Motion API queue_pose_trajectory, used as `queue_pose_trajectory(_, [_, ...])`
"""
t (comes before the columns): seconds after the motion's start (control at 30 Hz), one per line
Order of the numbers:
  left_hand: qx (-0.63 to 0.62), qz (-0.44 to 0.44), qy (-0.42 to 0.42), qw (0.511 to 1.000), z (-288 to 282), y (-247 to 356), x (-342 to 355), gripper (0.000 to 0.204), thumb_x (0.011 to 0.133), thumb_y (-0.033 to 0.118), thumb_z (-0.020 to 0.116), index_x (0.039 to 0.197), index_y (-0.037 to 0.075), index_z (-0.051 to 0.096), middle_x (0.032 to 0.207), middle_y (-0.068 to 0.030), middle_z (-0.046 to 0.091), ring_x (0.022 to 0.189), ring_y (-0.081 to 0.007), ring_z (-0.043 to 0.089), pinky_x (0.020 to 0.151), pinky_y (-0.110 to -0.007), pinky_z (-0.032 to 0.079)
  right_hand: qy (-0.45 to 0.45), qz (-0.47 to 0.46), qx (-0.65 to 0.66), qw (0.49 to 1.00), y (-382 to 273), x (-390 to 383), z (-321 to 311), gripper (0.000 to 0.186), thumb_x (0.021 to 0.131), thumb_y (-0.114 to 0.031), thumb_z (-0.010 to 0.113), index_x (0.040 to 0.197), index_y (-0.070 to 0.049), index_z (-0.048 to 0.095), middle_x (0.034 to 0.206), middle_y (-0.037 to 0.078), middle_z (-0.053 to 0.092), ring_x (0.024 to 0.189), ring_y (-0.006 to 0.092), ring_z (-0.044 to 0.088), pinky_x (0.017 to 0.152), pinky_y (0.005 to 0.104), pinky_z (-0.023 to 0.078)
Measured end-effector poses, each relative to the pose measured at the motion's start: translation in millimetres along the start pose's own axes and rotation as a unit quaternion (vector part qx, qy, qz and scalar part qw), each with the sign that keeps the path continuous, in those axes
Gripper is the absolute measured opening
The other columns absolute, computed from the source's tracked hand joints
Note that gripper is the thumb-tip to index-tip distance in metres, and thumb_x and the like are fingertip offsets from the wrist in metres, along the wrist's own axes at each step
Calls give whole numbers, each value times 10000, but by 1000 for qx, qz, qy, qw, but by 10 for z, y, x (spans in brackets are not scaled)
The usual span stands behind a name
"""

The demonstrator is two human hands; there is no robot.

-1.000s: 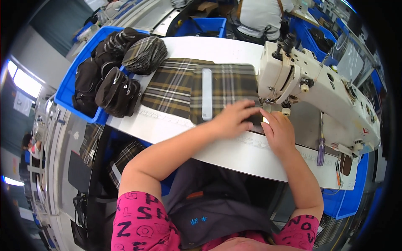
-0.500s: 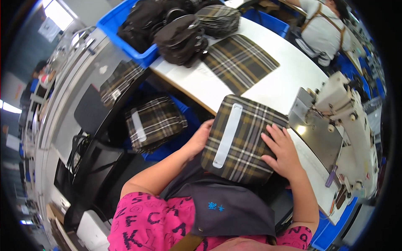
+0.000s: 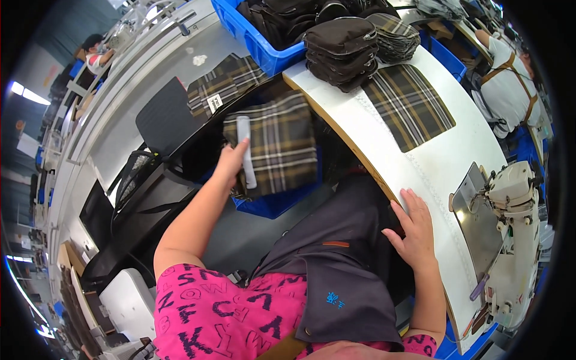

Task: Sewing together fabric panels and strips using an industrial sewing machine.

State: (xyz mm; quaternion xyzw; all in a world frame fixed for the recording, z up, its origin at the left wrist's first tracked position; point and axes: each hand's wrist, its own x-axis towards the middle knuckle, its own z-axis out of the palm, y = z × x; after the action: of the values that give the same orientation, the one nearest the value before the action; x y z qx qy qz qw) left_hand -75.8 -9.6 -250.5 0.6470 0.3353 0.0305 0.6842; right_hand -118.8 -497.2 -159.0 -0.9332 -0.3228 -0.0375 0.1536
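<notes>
My left hand [image 3: 231,165] pinches the edge of a plaid fabric panel [image 3: 282,144] beside its pale grey strip, with the thumb on top. This panel is over a blue bin [image 3: 270,204] low on the left; whether it touches the pieces under it, I cannot tell. My right hand [image 3: 414,231] lies with fingers spread at the edge of the white table [image 3: 414,180], holding nothing. Flat on the table farther off is another plaid piece [image 3: 411,108].
A sewing machine [image 3: 510,210] stands on the right, with a purple-handled tool [image 3: 478,288] near it. Stacked dark pouches [image 3: 339,51] and folded plaid pieces [image 3: 393,39] sit by a blue crate [image 3: 264,48] at the back. Another person [image 3: 507,84] sits at far right.
The plaid panel has gone from between both hands over my lap to the blue bin on the left, in my left hand. My right hand has let go and now rests at the table edge.
</notes>
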Motion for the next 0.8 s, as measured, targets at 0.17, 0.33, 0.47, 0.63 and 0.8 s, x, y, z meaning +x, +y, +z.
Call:
queue_pose_trajectory(0.17, [167, 60, 73, 981, -586, -383, 486, 548, 948, 255, 758, 1374, -17, 549, 1222, -177, 716, 1074, -269, 699, 921, -386, 545, 8, 10, -1, 1000, -53, 21, 18, 588, 825, -285, 840, 1341, -59, 669, 1582, 161, 477, 1491, 375, 414, 1219, 545, 327])
queue_pose_trajectory(0.33, [288, 214, 274, 893, -587, -307, 426, 505, 871, 253, 809, 1273, 54, 576, 895, -76, 559, 815, -246, 584, 780, -389, 516, 12, -6, 24, 1000, -8, 0, -64, 529, 831, -265, 831, 1297, -54, 695, 1557, 166, 508, 1476, 376, 438, 1216, 539, 339])
queue_pose_trajectory(0.47, [286, 452, 102, 839, 227, 89, -31, 219, 922, 140, 750, 1095, 67, 638, 920, -72, 596, 808, -211, 595, 764, -345, 514, 30, -3, 82, 996, 170, 10, -228, 493, 834, -251, 828, 1270, -56, 710, 1453, 162, 605, 1396, 369, 529, 1173, 506, 403])
queue_pose_trajectory(0.63, [299, 574, -170, 743, 1745, 780, -539, 129, 888, 175, 773, 922, 65, 714, 960, -110, 683, 941, -326, 652, 825, -412, 525, 83, 75, 158, 981, 626, 94, -329, 331, 893, -199, 759, 1192, -57, 746, 1080, 117, 738, 965, 289, 691, 867, 389, 542])
queue_pose_trajectory(0.8, [301, 620, -278, 669, 3028, 855, -487, 222, 852, 267, 817, 854, 87, 688, 932, -89, 676, 910, -319, 611, 829, -431, 497, 184, 193, 239, 933, 931, -24, -191, 178, 932, -140, 699, 1052, -39, 783, 812, 96, 687, 707, 240, 643, 665, 340, 507])
